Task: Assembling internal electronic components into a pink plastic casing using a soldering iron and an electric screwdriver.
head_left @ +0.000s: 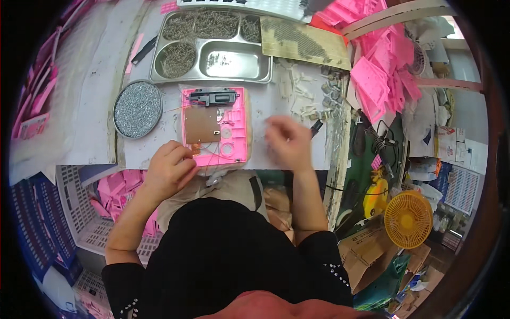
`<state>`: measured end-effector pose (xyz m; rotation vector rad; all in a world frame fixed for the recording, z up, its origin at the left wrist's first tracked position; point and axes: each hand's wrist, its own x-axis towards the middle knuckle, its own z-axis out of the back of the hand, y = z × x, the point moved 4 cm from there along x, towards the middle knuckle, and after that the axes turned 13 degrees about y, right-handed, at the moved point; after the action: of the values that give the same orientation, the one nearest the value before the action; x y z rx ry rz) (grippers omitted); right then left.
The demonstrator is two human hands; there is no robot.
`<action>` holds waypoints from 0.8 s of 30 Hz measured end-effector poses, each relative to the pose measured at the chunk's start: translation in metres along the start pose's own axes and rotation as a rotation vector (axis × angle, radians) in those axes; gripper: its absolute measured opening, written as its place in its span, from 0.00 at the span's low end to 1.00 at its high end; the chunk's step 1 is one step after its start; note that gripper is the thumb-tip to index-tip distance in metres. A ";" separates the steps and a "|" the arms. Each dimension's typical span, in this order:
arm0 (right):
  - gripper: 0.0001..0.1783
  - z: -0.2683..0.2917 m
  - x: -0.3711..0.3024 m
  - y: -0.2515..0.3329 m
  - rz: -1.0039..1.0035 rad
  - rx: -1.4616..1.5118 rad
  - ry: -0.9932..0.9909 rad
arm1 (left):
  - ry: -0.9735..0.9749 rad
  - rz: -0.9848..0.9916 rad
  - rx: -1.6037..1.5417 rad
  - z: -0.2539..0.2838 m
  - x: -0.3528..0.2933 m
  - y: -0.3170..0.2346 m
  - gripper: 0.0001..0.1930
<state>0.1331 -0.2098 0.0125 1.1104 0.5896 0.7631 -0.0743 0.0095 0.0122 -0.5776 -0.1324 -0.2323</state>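
A pink plastic housing [240, 146] lies on the table in front of me, on a pale pad. It bears a brown flat board [202, 125], a black module [212, 97] along its far edge and several thin wires. My left hand [174, 166] is at the housing's near left corner, fingers curled and pressed together beside a small orange-copper piece [196, 150]. What those fingers pinch, if anything, is hidden. To the right of the housing, my right hand [288, 141] is raised with bent fingers, smeared by motion. A small black part [316, 127] lies just beyond it.
On the left stands a round dish [138, 109] of small silvery pieces. Behind the housing, a steel compartment tray [234, 59] holds screws or similar hardware. Pale and metallic parts [305, 95] lie far right. Pink pieces [372, 87] pile beyond them; a white crate [79, 204] stands lower left.
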 end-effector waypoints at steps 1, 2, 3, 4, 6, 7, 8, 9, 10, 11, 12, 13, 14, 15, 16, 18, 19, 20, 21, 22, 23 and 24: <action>0.11 -0.017 -0.004 0.013 0.048 -0.223 0.080 | 0.032 0.010 -0.007 -0.001 0.000 0.001 0.14; 0.10 -0.030 -0.009 0.022 0.099 -0.264 0.116 | 0.061 0.014 -0.021 -0.001 0.001 0.002 0.15; 0.09 -0.041 -0.012 0.027 0.154 -0.302 0.158 | 0.088 0.023 -0.032 -0.002 0.000 0.002 0.16; 0.10 -0.049 -0.014 0.031 0.224 -0.362 0.191 | 0.061 0.040 -0.026 0.000 0.002 -0.001 0.17; 0.11 -0.064 -0.018 0.036 0.365 -0.472 0.248 | 0.015 0.069 -0.011 0.005 0.012 -0.013 0.18; 0.12 -0.068 -0.016 0.036 0.367 -0.490 0.227 | 0.058 0.025 0.048 0.001 0.015 -0.020 0.18; 0.13 -0.070 -0.013 0.036 0.371 -0.510 0.207 | 0.097 -0.018 0.106 -0.006 0.017 -0.025 0.18; 0.13 -0.071 -0.010 0.036 0.375 -0.530 0.188 | 0.136 -0.061 0.164 -0.013 0.019 -0.030 0.18; 0.14 -0.073 -0.008 0.037 0.370 -0.540 0.199 | 0.146 -0.112 0.189 -0.020 0.021 -0.031 0.16; 0.15 -0.074 -0.006 0.037 0.369 -0.548 0.209 | 0.141 -0.139 0.162 -0.021 0.019 -0.029 0.17; 0.16 -0.076 -0.004 0.038 0.368 -0.555 0.220 | 0.136 -0.165 0.134 -0.022 0.016 -0.026 0.17; 0.18 -0.079 -0.002 0.043 0.383 -0.581 0.248 | 0.130 -0.189 0.107 -0.022 0.013 -0.024 0.17; 0.19 -0.080 -0.002 0.049 0.392 -0.610 0.272 | 0.047 -0.184 0.053 -0.018 0.010 -0.020 0.17; 0.20 -0.082 -0.002 0.053 0.402 -0.639 0.296 | -0.037 -0.177 0.000 -0.013 0.006 -0.015 0.16; 0.20 -0.087 -0.002 0.055 0.425 -0.650 0.312 | -0.121 -0.169 -0.052 -0.009 0.000 -0.010 0.16; 0.22 -0.103 -0.001 0.057 0.468 -0.667 0.340 | -0.188 -0.013 -0.051 -0.004 -0.016 0.001 0.16; 0.22 -0.109 0.000 0.057 0.473 -0.664 0.331 | -0.222 0.066 -0.051 -0.003 -0.022 0.004 0.16; 0.22 -0.116 0.002 0.057 0.481 -0.660 0.328 | -0.257 0.100 -0.058 -0.004 -0.026 0.005 0.13; 0.21 -0.121 0.004 0.056 0.489 -0.655 0.325 | -0.226 0.160 -0.044 -0.008 -0.031 0.004 0.12; 0.21 -0.123 0.003 0.055 0.490 -0.651 0.307 | -0.195 0.220 -0.031 -0.013 -0.037 -0.001 0.10; 0.20 -0.126 0.002 0.054 0.494 -0.644 0.293 | -0.166 0.284 -0.017 -0.018 -0.044 -0.005 0.09; 0.20 -0.129 0.002 0.052 0.497 -0.638 0.278 | -0.118 0.332 -0.075 -0.026 -0.048 -0.007 0.08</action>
<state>0.0247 -0.1228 0.0173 0.5529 0.2545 1.4350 -0.1210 -0.0017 -0.0144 -0.6784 -0.1397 0.1199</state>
